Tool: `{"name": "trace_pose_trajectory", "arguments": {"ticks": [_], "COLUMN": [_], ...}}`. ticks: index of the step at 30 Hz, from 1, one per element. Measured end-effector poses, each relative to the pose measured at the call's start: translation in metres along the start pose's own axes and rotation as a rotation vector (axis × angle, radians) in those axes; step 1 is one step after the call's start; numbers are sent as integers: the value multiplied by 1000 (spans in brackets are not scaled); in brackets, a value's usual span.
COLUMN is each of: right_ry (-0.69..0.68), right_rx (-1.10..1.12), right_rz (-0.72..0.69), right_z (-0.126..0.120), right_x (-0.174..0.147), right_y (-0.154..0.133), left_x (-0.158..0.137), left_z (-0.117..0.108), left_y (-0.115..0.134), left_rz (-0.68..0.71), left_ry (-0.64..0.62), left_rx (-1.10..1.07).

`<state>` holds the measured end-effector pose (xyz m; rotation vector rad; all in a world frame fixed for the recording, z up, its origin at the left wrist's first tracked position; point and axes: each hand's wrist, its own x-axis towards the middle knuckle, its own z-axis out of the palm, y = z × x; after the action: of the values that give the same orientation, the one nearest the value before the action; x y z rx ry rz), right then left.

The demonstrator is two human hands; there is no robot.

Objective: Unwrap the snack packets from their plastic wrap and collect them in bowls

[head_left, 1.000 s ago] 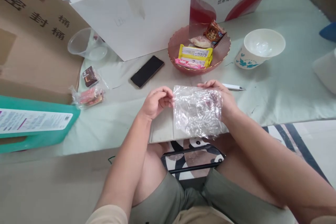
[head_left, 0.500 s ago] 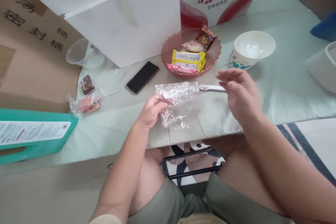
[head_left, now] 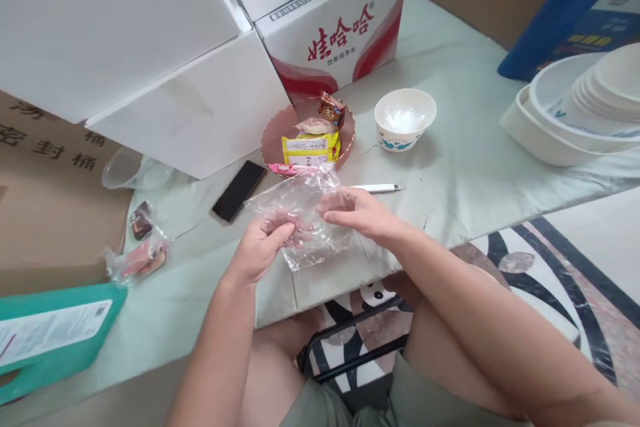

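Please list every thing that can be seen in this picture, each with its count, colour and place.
plastic bag: 1, clear, held in both hands
pink plate: 1, holds snack packs, beyond the bag
snack packs: several, yellow, pink, brown, on the plate
phone: 1, black, left of the plate
pen: 1, white, right of the bag
paper bowl: 1, white, right of the plate
bowl stack: several, white, far right
clear cup: 1, far left
wrapped snacks: about 3, left edge
red-white carton: 1, behind the plate
left hand: 1, grips the bag
right hand: 1, grips the bag
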<state>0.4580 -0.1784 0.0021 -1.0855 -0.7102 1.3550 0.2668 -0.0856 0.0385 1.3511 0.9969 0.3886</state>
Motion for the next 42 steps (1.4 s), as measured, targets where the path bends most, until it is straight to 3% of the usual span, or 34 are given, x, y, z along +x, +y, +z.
{"name": "trace_pose_trajectory", "arguments": {"ticks": [7,10,13,17,22,30,34,36,38,40,42], "right_ry": [-18,-21,-34,70,172,171,128,162,305,402,317], "right_rx": [-18,7,-17,1,-7,52,83,13,-114,-199,-193], "right_rz": [-103,-224,-196,-145,-240,-227,-248,-306,-421,-511,-496], "right_z": [-25,-33,-37,-39,-45,-46,-51,-55,-58,-58,-56], "right_x": [7,17,27,34,34,39,39,40,39,39,37], "right_y": [-15,-20,-25,-31,-36,-28,-29,-30,-32,-35,-38], "left_x": [26,40,54,64,68,75,80,83,85,84,84], "left_z": [14,17,20,20,10,12,16,15,13,13,16], "left_y": [42,50,51,54,62,63,67,70,76,85,98], "left_rz": [64,53,29,72,124,239,229,249,306,331,287], "left_ry": [-45,-76,-94,-88,-171,4,-23,-25,-47,-141,-293], "left_rx": [13,-21,13,107,115,-49,-89,-43,91,274,430]}}
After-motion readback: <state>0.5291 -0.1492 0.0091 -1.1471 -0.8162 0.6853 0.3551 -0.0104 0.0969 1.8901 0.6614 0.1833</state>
